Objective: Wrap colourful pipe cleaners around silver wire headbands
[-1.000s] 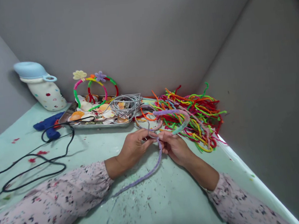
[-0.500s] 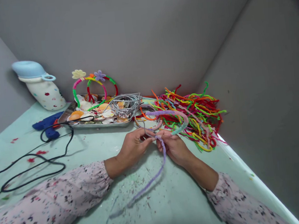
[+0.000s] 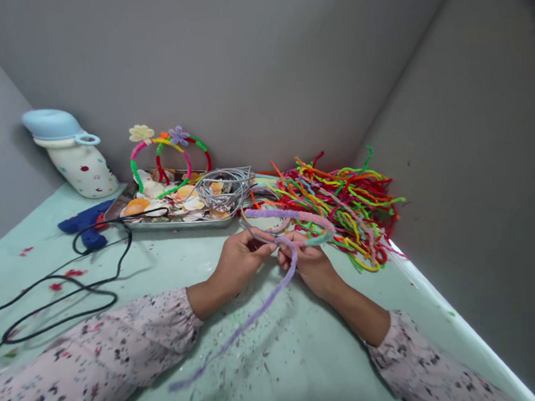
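My left hand (image 3: 243, 254) is closed in a pinch on the bare grey end of a wire hoop (image 3: 314, 219). Pink, purple and mint fuzzy pipe cleaner covers much of this hoop. My right hand (image 3: 308, 261) pinches the hoop from the other side, where a loose purple pipe cleaner (image 3: 270, 298) meets the wire. Its long tail hangs toward me and down to the left over the table. The fingertips of both hands nearly meet, and the exact grip between them is partly hidden.
Behind my hands stands a metal tray (image 3: 180, 226) with shells, coiled wire (image 3: 228, 188) and finished flower hoops (image 3: 158, 141). To the right lies a heap of colourful pipe cleaners (image 3: 347, 199). A blue glue gun (image 3: 91, 227), its black cord (image 3: 110, 285) and a bottle (image 3: 82, 165) are at left.
The hoop has turned and dipped slightly, its purple end now lower and further left. The loose purple tail has swung to the left. Both hands stay nearly in place.
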Tool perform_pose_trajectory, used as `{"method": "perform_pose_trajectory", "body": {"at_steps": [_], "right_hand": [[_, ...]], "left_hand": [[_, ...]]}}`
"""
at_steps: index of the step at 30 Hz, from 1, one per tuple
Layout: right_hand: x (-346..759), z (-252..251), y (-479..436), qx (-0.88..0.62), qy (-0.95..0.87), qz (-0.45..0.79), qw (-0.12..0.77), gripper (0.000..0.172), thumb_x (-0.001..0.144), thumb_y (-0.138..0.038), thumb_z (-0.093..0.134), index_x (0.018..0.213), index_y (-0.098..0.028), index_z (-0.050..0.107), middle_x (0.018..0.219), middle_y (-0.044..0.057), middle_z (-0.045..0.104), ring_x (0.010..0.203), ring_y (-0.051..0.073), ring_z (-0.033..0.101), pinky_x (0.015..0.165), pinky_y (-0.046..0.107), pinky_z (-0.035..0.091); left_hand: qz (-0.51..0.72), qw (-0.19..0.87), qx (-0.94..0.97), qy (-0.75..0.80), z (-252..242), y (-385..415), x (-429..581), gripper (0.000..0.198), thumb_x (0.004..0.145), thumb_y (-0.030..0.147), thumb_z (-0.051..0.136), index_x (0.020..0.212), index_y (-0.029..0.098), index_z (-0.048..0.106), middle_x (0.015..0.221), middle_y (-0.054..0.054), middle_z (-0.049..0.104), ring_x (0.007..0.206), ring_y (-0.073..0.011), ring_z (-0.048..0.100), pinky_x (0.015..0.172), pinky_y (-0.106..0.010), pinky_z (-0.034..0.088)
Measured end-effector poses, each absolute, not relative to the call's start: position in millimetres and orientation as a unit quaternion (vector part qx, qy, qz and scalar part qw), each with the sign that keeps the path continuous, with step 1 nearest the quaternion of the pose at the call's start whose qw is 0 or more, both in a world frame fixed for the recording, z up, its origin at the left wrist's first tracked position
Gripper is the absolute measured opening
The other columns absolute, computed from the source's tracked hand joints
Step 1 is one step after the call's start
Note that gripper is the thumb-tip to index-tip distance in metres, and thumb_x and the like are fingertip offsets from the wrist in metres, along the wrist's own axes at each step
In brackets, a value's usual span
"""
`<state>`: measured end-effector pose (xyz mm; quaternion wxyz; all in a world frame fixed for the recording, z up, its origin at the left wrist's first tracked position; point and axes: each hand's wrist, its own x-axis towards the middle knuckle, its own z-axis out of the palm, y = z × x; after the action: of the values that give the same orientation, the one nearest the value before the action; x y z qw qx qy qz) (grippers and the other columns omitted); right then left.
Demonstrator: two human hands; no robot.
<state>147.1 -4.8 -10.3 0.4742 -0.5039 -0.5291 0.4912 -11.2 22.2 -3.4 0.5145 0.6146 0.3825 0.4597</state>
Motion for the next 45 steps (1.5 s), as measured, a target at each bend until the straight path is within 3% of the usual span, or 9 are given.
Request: {"method": "perform_pose_trajectory", "body": {"at_steps": [14, 23, 28, 34, 37, 45], "right_hand": [[143, -11, -4, -0.54, -0.518, 0.466, 0.472, 0.016, 0.078, -0.034, 0.057, 0.069, -0.021, 0.056, 0.056, -0.002, 0.058, 0.049, 0.011, 0.051, 0.048, 0.024, 0.039], [146, -8, -4, -0.563, -0.542, 0.437, 0.445, 0.014, 0.08, -0.03, 0.053, 0.072, -0.021, 0.06, 0.053, -0.003, 0.056, 0.05, 0.013, 0.052, 0.051, 0.025, 0.041], [146, -6, -6, -0.555, -0.564, 0.419, 0.446, 0.019, 0.079, -0.034, 0.051, 0.067, -0.021, 0.059, 0.053, -0.002, 0.057, 0.052, 0.014, 0.055, 0.053, 0.026, 0.043], [142, -4, -8, -0.519, -0.551, 0.457, 0.468, 0.019, 0.078, -0.038, 0.054, 0.07, -0.021, 0.059, 0.057, -0.001, 0.06, 0.05, 0.014, 0.054, 0.048, 0.025, 0.041], [143, -8, -8, -0.54, -0.558, 0.443, 0.447, 0.025, 0.081, -0.037, 0.052, 0.064, -0.02, 0.061, 0.057, 0.0, 0.06, 0.052, 0.014, 0.055, 0.051, 0.025, 0.042], [145, -14, -9, -0.584, -0.554, 0.427, 0.412, 0.033, 0.085, -0.034, 0.05, 0.06, -0.018, 0.065, 0.055, 0.002, 0.061, 0.054, 0.014, 0.056, 0.055, 0.025, 0.042]], "left_hand": [[0.454, 0.625, 0.542, 0.33, -9, 24, -9, 0.016, 0.074, 0.027, 0.073, 0.077, 0.014, 0.064, 0.067, -0.005, 0.071, 0.061, -0.0156, 0.066, 0.062, -0.029, 0.054], [0.439, 0.52, 0.621, 0.388, -4, 24, -9, 0.007, 0.077, 0.022, 0.066, 0.075, 0.016, 0.063, 0.066, -0.002, 0.068, 0.058, -0.0131, 0.06, 0.054, -0.024, 0.048], [0.447, 0.45, 0.672, 0.382, -2, 21, -14, 0.008, 0.079, 0.02, 0.063, 0.072, 0.019, 0.065, 0.073, -0.003, 0.067, 0.066, -0.015, 0.058, 0.06, -0.027, 0.048], [0.459, 0.493, 0.643, 0.364, -3, 20, -16, 0.012, 0.08, 0.027, 0.065, 0.073, 0.017, 0.064, 0.067, -0.003, 0.066, 0.061, -0.0151, 0.058, 0.056, -0.026, 0.047], [0.45, 0.465, 0.667, 0.368, 7, 17, -14, 0.019, 0.082, 0.02, 0.059, 0.063, 0.019, 0.062, 0.068, -0.003, 0.066, 0.065, -0.0156, 0.059, 0.06, -0.026, 0.048], [0.414, 0.458, 0.663, 0.424, 8, 19, -14, 0.03, 0.08, 0.013, 0.054, 0.051, 0.021, 0.055, 0.051, 0.001, 0.058, 0.052, -0.0138, 0.052, 0.047, -0.026, 0.036]]}}
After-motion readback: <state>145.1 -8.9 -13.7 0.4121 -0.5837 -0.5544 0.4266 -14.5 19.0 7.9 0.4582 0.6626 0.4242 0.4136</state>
